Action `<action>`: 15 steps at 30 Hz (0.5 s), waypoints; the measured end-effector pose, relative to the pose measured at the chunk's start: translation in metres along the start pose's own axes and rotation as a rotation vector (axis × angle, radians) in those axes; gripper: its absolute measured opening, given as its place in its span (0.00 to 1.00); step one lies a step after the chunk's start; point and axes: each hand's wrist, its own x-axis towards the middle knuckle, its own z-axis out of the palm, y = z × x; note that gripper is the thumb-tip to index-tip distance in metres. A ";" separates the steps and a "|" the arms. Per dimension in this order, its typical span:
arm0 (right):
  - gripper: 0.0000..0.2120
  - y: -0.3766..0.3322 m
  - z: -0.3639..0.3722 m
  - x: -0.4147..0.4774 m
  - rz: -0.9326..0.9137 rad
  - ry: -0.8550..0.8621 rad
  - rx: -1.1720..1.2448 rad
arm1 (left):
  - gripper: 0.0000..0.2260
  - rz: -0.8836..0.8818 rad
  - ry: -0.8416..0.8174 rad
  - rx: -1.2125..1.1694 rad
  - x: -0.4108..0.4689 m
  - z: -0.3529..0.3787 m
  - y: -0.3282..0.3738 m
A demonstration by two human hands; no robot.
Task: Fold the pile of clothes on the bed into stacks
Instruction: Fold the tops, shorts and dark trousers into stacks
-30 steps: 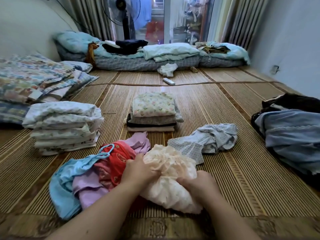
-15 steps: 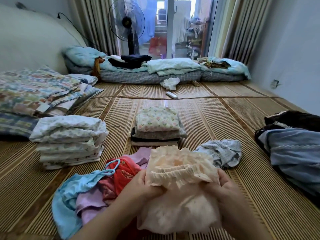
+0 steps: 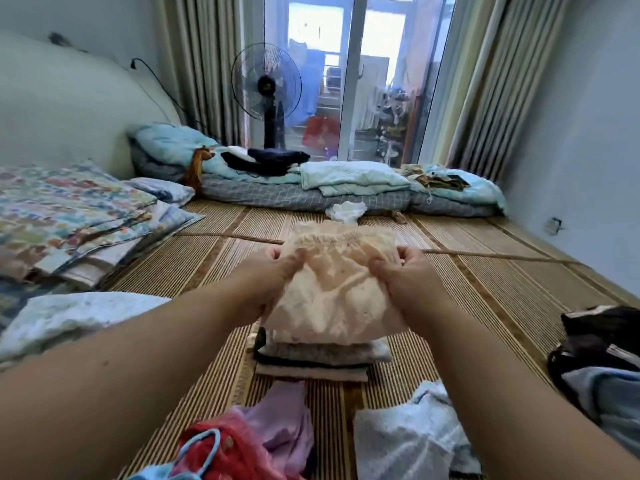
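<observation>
Holding cream ruffled garment [image 3: 332,296] over middle stack [image 3: 322,356]; left hand [image 3: 272,273] and right hand [image 3: 405,271] each grip its waistband. Another stack [image 3: 69,317] near left. Loose pile [image 3: 273,434] nearest, unfolded: probably past halfway.

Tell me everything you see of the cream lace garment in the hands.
The cream lace garment looks soft, thin and crumpled, with a gathered elastic band along its upper edge. It is held up, spread between the left hand and right hand, each gripping a side. Its lower edge hangs over the folded stack; contact there cannot be told.
</observation>
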 end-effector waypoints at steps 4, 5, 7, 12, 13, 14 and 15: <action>0.09 0.038 0.020 0.070 0.114 0.019 -0.168 | 0.20 -0.188 0.051 0.169 0.064 0.006 -0.015; 0.10 0.052 0.022 0.082 0.145 0.026 -0.242 | 0.20 -0.230 0.062 0.206 0.076 0.008 -0.024; 0.12 0.078 0.025 0.098 0.187 0.042 -0.399 | 0.22 -0.279 0.084 0.293 0.099 0.010 -0.047; 0.15 0.117 0.026 0.103 0.259 0.061 -0.541 | 0.26 -0.288 0.113 0.527 0.122 0.005 -0.088; 0.15 0.121 0.027 0.103 0.264 0.056 -0.563 | 0.27 -0.289 0.121 0.521 0.123 0.006 -0.090; 0.15 0.122 0.028 0.102 0.259 0.056 -0.578 | 0.28 -0.288 0.130 0.509 0.121 0.007 -0.090; 0.15 0.120 0.028 0.103 0.248 0.066 -0.588 | 0.27 -0.281 0.125 0.495 0.120 0.008 -0.088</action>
